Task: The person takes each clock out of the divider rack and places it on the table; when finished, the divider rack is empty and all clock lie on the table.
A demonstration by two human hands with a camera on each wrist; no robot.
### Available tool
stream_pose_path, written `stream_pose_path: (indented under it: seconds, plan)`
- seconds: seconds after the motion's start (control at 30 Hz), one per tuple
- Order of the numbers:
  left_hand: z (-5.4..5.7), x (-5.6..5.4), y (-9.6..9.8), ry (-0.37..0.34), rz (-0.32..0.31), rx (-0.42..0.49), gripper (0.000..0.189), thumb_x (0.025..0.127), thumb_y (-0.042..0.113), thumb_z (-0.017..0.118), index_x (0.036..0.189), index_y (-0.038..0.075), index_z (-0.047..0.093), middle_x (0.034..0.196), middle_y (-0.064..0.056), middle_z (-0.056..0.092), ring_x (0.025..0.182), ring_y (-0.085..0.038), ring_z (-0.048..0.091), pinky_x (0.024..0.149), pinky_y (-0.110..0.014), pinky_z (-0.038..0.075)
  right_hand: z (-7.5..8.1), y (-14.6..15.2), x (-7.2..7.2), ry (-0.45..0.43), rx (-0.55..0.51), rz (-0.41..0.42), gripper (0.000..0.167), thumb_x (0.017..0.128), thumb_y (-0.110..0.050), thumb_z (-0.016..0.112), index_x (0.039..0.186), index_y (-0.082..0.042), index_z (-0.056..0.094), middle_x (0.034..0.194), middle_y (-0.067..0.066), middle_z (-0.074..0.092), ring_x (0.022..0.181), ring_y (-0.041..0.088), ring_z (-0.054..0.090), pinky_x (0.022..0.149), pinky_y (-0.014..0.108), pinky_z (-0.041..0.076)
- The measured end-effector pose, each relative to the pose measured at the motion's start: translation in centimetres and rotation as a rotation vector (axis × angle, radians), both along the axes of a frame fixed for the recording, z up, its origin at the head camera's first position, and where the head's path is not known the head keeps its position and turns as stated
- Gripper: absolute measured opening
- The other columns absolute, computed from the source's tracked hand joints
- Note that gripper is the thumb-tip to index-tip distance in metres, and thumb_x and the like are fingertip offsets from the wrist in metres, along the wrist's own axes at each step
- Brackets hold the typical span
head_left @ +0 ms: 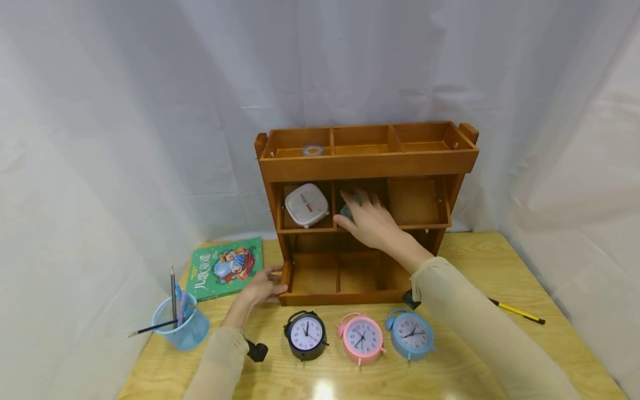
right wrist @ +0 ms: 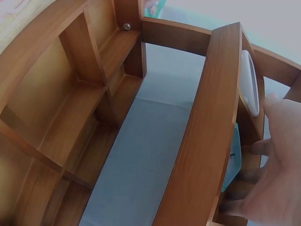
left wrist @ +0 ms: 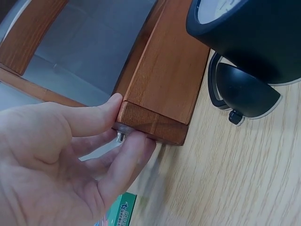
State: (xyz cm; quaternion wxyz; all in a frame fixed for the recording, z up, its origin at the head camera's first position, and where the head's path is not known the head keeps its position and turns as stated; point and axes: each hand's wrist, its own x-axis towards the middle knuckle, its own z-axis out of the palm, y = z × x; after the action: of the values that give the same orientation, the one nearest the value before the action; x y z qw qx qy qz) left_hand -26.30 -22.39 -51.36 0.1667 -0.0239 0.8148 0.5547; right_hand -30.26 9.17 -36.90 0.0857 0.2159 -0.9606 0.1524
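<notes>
A three-tier wooden shelf (head_left: 370,165) stands on the table. My left hand (head_left: 265,284) holds its lower left corner, thumb and fingers pinching the wooden end (left wrist: 150,125) in the left wrist view. My right hand (head_left: 370,219) reaches into the middle compartment of the middle tier, fingers spread and fairly straight. Beside those fingers is a teal object (right wrist: 233,157), partly hidden by the hand in the head view; firm contact cannot be made out. A white square clock (head_left: 307,205) leans in the compartment to its left.
In front of the shelf stand a black alarm clock (head_left: 306,335), a pink one (head_left: 363,340) and a blue one (head_left: 412,335). At left are a green book (head_left: 225,268) and a blue pen cup (head_left: 187,330). A yellow-black pen (head_left: 517,311) lies right; a tape roll (head_left: 313,150) sits on top.
</notes>
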Motion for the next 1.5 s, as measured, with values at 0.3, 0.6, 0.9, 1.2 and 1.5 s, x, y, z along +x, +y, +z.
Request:
stream_pose_path:
  seconds: [0.3,0.6,0.9,1.2,1.5]
  plan:
    - [-0.1,0.0,-0.1,0.014,-0.009,-0.010,0.066,0.099,-0.001,0.067,0.158,-0.003,0.038,0.151,-0.039,0.046,0.119,-0.040,0.067,0.087,-0.047,0.065,-0.3,-0.7,-0.4,-0.085,0.037,-0.062,0.082,0.108,-0.065,0.036,0.171,-0.016,0.016,0.174,0.027,0.015,0.158,0.054,0.023,0.122,0.067,0.037]
    - [-0.1,0.3,0.0,0.036,-0.018,0.001,0.066,0.099,0.000,0.067,0.158,-0.005,0.037,0.148,-0.040,0.047,0.119,-0.039,0.066,0.088,-0.049,0.064,-0.5,-0.8,-0.2,-0.030,0.018,-0.035,0.078,0.107,-0.062,0.047,0.167,-0.015,0.030,0.164,0.026,0.036,0.147,0.055,0.041,0.110,0.066,0.050]
    - [-0.1,0.4,0.1,0.037,-0.005,0.007,0.065,0.100,-0.001,0.067,0.158,-0.004,0.037,0.148,-0.039,0.047,0.121,-0.043,0.066,0.091,-0.052,0.063,-0.5,-0.5,0.0,0.020,-0.060,-0.031,0.070,0.107,-0.056,0.054,0.162,-0.015,0.040,0.155,0.029,0.041,0.132,0.054,0.055,0.090,0.058,0.061]
    - [-0.2,0.4,0.2,0.033,0.018,0.015,0.064,0.100,0.001,0.068,0.158,-0.001,0.041,0.148,-0.037,0.050,0.120,-0.039,0.066,0.090,-0.048,0.064,0.0,0.4,-0.2,0.052,-0.134,-0.016,0.059,0.107,-0.045,0.060,0.155,-0.013,0.049,0.151,0.031,0.040,0.113,0.045,0.063,0.078,0.050,0.061]
    - [-0.2,0.6,0.0,0.039,0.006,0.011,0.065,0.099,0.002,0.069,0.157,-0.002,0.041,0.147,-0.037,0.050,0.118,-0.036,0.067,0.087,-0.047,0.065,0.5,1.3,-0.6,0.009,-0.223,0.032,0.055,0.103,-0.033,0.070,0.151,-0.012,0.053,0.139,0.023,0.060,0.112,0.040,0.066,0.089,0.056,0.058]
